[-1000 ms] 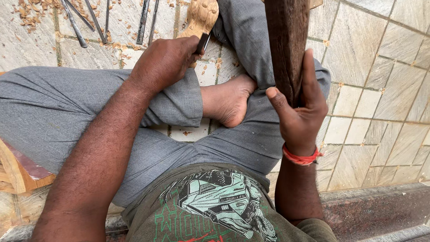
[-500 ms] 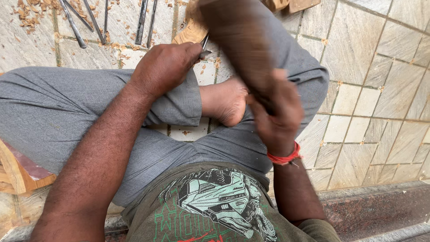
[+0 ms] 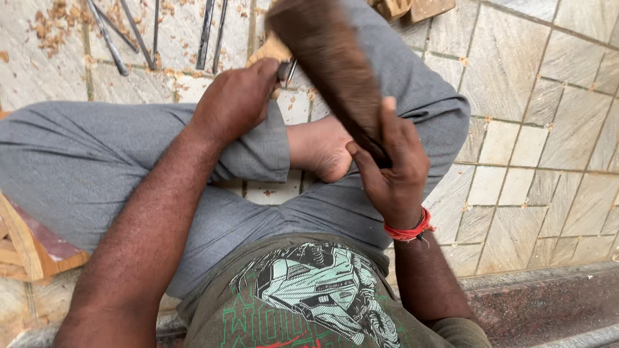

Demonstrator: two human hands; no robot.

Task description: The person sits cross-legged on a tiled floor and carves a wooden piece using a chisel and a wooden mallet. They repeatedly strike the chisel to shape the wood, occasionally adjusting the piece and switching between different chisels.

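I sit cross-legged on a tiled floor in grey trousers. My right hand (image 3: 390, 171) grips the lower end of a dark brown wooden mallet (image 3: 329, 61), which tilts up and to the left. My left hand (image 3: 235, 100) is closed around a metal chisel (image 3: 287, 69), its tip against a pale carved wood piece (image 3: 271, 50) lying past my knee. The mallet's head hangs above the chisel and hides part of the carving. A red thread band circles my right wrist.
Several metal chisels (image 3: 122, 32) lie in a row on the tiles at the top left among wood shavings (image 3: 51, 22). A wooden frame (image 3: 26, 248) sits at my left. Wood offcuts (image 3: 412, 9) lie at the top. A dark stone step (image 3: 548, 303) runs at lower right.
The mallet stood upright in my right hand; it has swung down and leftward over the chisel. My left hand stays on the chisel at the carving.
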